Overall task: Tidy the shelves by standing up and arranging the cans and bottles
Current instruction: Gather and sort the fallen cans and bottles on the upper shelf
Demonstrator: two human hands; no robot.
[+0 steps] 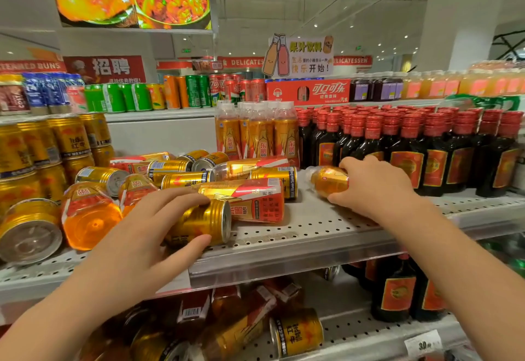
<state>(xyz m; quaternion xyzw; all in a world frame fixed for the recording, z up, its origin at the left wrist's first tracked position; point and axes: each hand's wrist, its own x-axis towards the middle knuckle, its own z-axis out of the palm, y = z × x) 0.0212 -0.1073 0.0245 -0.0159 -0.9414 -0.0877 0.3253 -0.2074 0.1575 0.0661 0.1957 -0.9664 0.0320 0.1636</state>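
The person's left hand grasps a gold can that lies on its side near the front edge of the middle shelf. The fingers reach over its top and the thumb sits beneath, a hold that looks suited to tipping it upright. The right hand has its fingers curled over an orange bottle, which also lies flat at centre right of the frame, just beside the dark bottles with red caps.

Between the hands and towards the left lies a heap of fallen cans and bottles, pointing every way. Behind it, the standing orange bottles carry the label 东鹏. At the left edge, the stacked gold cans read 红牛. These two groups are probably where the fallen pieces belong.

On the top shelf, a red box reads 可口可乐. Above it, a card sign says 果汁饮料 and 快乐开始!. Farther back, red banners read "DELICATESSEN" and "STEAMED BUNS", and a poster shows 招聘. On the shelf below, a toppled can also reads 红牛.
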